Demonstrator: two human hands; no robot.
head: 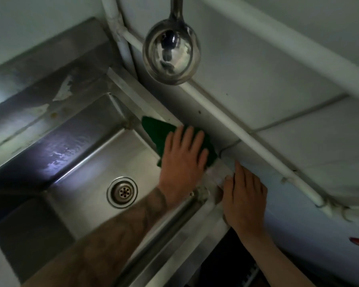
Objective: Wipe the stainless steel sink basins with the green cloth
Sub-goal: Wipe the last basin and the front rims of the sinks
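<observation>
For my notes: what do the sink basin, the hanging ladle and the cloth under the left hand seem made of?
Sink basin: stainless steel, brushed look, with dull grey sheen and streaky reflections. Ladle: polished metal, probably steel; its bowl mirrors the room. Green cloth: matte, soft-looking fabric or scouring pad; blur hides the weave.

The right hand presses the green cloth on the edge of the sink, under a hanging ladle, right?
No: in the head view the left hand presses the green cloth on the edge of the sink, under a hanging ladle.
</observation>
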